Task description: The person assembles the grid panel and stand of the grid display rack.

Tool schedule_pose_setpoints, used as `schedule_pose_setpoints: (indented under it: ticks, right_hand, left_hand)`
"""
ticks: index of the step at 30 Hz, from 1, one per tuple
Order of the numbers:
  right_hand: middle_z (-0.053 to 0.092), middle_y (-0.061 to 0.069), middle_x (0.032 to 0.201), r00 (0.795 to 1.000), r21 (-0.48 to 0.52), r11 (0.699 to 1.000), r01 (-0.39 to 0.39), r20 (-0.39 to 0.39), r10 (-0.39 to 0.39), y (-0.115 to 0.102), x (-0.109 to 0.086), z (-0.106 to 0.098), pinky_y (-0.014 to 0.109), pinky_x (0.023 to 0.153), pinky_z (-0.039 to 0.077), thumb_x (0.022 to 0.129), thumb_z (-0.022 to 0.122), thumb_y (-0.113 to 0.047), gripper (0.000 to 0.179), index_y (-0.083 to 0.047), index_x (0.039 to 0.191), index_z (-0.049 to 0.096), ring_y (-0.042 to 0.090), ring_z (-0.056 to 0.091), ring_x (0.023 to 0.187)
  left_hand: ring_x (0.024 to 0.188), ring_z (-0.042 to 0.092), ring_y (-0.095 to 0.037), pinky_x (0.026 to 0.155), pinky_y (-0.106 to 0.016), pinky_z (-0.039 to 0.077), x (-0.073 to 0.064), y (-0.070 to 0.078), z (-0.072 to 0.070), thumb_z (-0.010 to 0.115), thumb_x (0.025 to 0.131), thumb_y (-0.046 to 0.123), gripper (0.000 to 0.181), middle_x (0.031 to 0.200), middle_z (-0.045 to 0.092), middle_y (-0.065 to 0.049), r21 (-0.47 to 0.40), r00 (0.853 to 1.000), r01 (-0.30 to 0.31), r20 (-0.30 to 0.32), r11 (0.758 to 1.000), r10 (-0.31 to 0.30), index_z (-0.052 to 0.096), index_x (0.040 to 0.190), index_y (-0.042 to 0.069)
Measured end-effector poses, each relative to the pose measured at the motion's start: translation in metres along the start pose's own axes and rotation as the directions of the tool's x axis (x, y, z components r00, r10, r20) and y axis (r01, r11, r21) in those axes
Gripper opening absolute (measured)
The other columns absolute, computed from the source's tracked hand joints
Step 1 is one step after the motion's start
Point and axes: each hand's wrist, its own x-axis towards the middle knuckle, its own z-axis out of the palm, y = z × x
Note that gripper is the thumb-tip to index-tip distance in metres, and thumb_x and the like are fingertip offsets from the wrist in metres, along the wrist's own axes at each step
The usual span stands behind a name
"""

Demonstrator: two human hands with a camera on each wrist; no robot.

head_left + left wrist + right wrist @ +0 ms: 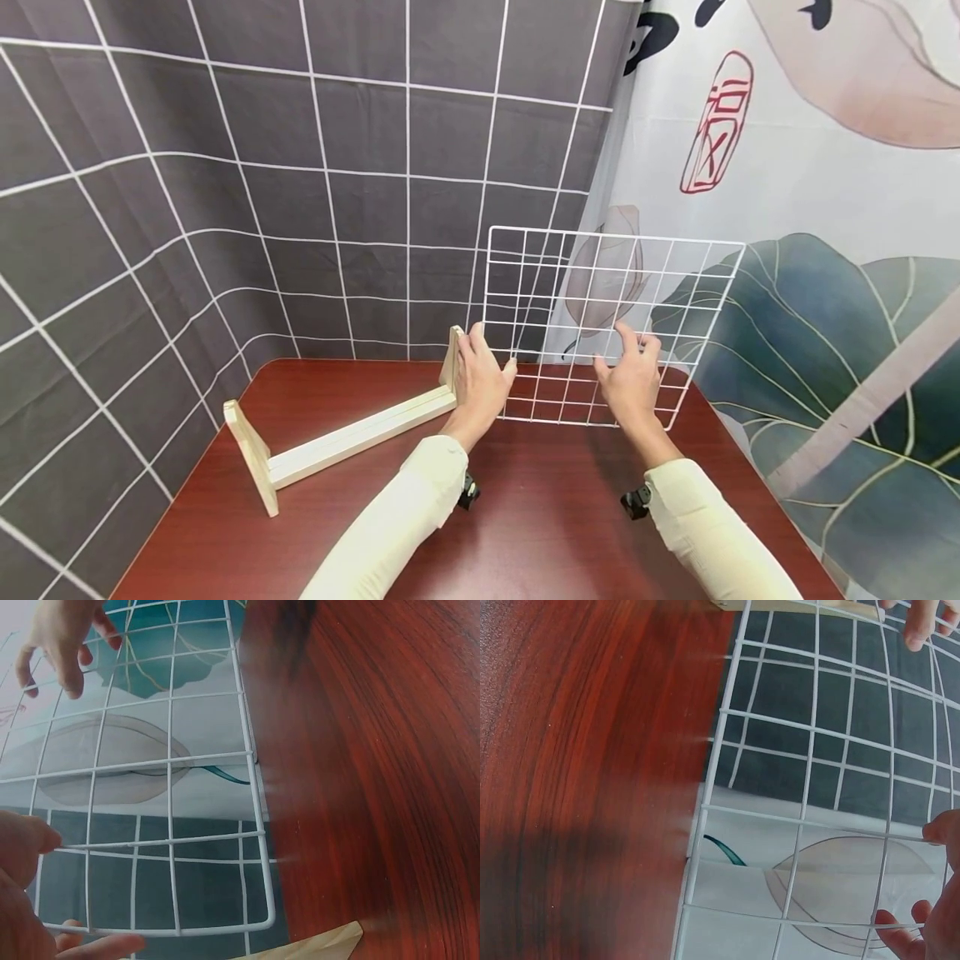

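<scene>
White wire grid panel (169, 760) roughly upright above the table's (532, 533) far right part, broad face toward the wearer, long axis left to right. Left hand (482, 379) clamped round its left edge, beside the wooden stand (363, 435). Right hand (632, 387) at the right half, thumb and fingers spread; cannot tell whether they pinch a wire.

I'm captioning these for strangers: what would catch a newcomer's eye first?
First, a white wire grid at the far right of the table, with the left hand at its left edge and the right hand by its lower right part. Next, the pale wooden stand left of it, then the red seal mark on the cloth at upper right.
</scene>
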Motion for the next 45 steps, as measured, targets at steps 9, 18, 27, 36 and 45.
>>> schedule_pose_setpoints:
  ticks: [9,18,27,36,45]
  right_hand:
    - [0.048,0.026,0.128,1.0,0.017,1.0,-0.001,-0.018,0.001,0.0,0.002,-0.002,0.064,0.08,0.048,0.078,0.082,-0.013,0.063,-0.014,0.136,0.057,0.055,0.059,0.092]
    - [0.048,0.026,0.128,0.999,0.038,0.999,-0.009,-0.045,0.011,0.001,0.009,-0.005,0.064,0.08,0.045,0.079,0.081,-0.011,0.063,-0.014,0.137,0.057,0.05,0.057,0.099]
    - [0.047,0.027,0.13,0.999,0.056,0.998,-0.028,-0.03,0.029,0.004,0.013,-0.007,0.065,0.086,0.043,0.08,0.081,-0.012,0.063,-0.013,0.137,0.056,0.048,0.055,0.105]
    - [0.046,0.027,0.132,0.999,0.058,0.997,-0.054,-0.001,0.054,0.006,0.012,-0.007,0.064,0.089,0.041,0.082,0.08,-0.015,0.061,-0.013,0.138,0.055,0.046,0.056,0.103]
    - [0.045,0.027,0.133,0.998,0.052,0.997,-0.064,0.0,0.064,0.008,0.012,-0.008,0.065,0.088,0.041,0.083,0.08,-0.015,0.062,-0.014,0.139,0.054,0.046,0.056,0.104]
  left_hand:
    - [0.122,0.055,-0.036,0.1,-0.045,0.052,0.001,-0.006,-0.008,0.082,0.083,0.026,0.08,0.13,0.048,-0.018,-0.023,0.996,-0.076,0.042,0.997,0.077,0.037,0.147,0.013]
    - [0.123,0.053,-0.035,0.079,-0.051,0.058,0.008,-0.017,-0.043,0.078,0.084,0.026,0.075,0.139,0.045,-0.016,0.024,0.99,-0.047,0.13,0.999,0.044,0.041,0.148,0.016]
    - [0.127,0.049,-0.036,0.08,-0.055,0.058,0.013,-0.053,-0.086,0.073,0.086,0.021,0.069,0.14,0.043,-0.017,0.045,0.992,0.022,0.12,0.999,-0.027,0.042,0.148,0.015]
    - [0.128,0.044,-0.041,0.087,-0.059,0.051,0.007,-0.086,-0.134,0.068,0.086,0.019,0.066,0.14,0.041,-0.022,0.037,0.991,0.134,0.024,0.99,-0.135,0.042,0.147,0.011]
    - [0.127,0.041,-0.047,0.094,-0.061,0.045,-0.001,-0.109,-0.182,0.065,0.087,0.016,0.061,0.138,0.043,-0.027,0.068,0.984,0.164,-0.081,0.984,-0.158,0.046,0.144,0.006]
